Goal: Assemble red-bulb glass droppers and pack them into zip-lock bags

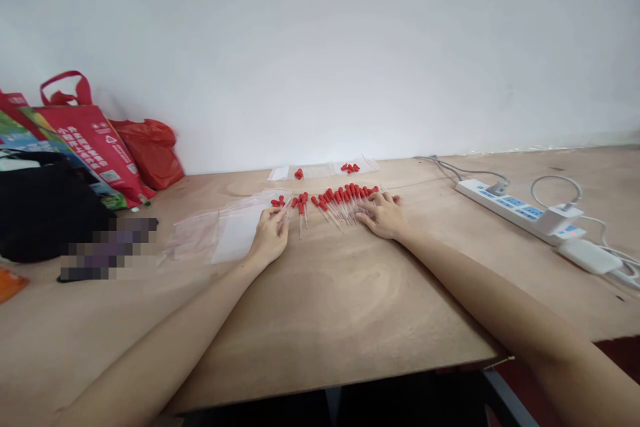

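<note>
Several glass droppers with red rubber bulbs (345,195) lie side by side in a row on the wooden table, bulbs pointing away from me. My right hand (384,216) rests over the right end of this row, thumb apart from the fingers, touching the glass tubes. To the left, my left hand (271,233) has its fingers curled together around the thin tubes of a small bunch of droppers (281,201); its fingertips are partly hidden. A few more droppers (301,203) lie between both hands.
Clear plastic bags (227,230) lie left of my left hand. Two bagged groups of red bulbs (350,167) sit near the wall. A white power strip (520,208) with chargers and cables stands at right. Red shopping bags (97,147) and a black bag (50,207) fill the left side.
</note>
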Demonstrator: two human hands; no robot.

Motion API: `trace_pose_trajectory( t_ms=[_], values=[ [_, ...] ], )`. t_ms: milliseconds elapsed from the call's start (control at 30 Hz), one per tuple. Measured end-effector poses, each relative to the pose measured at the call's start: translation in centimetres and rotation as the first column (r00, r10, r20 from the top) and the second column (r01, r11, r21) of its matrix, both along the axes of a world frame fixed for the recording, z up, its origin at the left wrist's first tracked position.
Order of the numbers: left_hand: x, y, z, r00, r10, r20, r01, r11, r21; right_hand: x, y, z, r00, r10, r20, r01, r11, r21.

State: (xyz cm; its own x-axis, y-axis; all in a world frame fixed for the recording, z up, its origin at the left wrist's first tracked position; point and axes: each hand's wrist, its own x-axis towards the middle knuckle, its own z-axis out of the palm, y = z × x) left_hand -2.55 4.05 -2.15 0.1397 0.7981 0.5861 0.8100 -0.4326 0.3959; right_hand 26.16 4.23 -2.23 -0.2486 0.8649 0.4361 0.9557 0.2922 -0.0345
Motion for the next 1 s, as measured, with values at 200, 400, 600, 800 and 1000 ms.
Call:
trace_pose_trajectory(
  t_ms=[200,400,600,800,1000],
  values=[
    [0.18,0.06,-0.24,0.989,-0.057,-0.137,0.049,0.997,-0.066,-0.47,0.53,-0.06,0.998,0.065,0.028,-0.063,0.997,-0.040],
    [0.39,-0.18,-0.06,0.975,-0.066,-0.211,0.035,0.989,-0.146,-0.48,0.45,-0.05,0.999,-0.017,0.028,0.018,0.999,-0.036],
    [0.53,-0.41,0.07,0.976,-0.086,-0.201,0.053,0.985,-0.165,-0.35,0.56,-0.17,0.996,-0.085,0.007,0.085,0.996,-0.041],
    [0.59,-0.59,0.18,0.977,-0.069,-0.200,0.038,0.988,-0.153,-0.41,0.82,-0.31,0.995,-0.093,-0.026,0.092,0.995,-0.030],
    [0.60,-0.68,0.22,0.976,-0.056,-0.210,0.025,0.988,-0.150,-0.38,1.04,-0.34,0.986,-0.166,-0.030,0.165,0.986,-0.038]
  ],
)
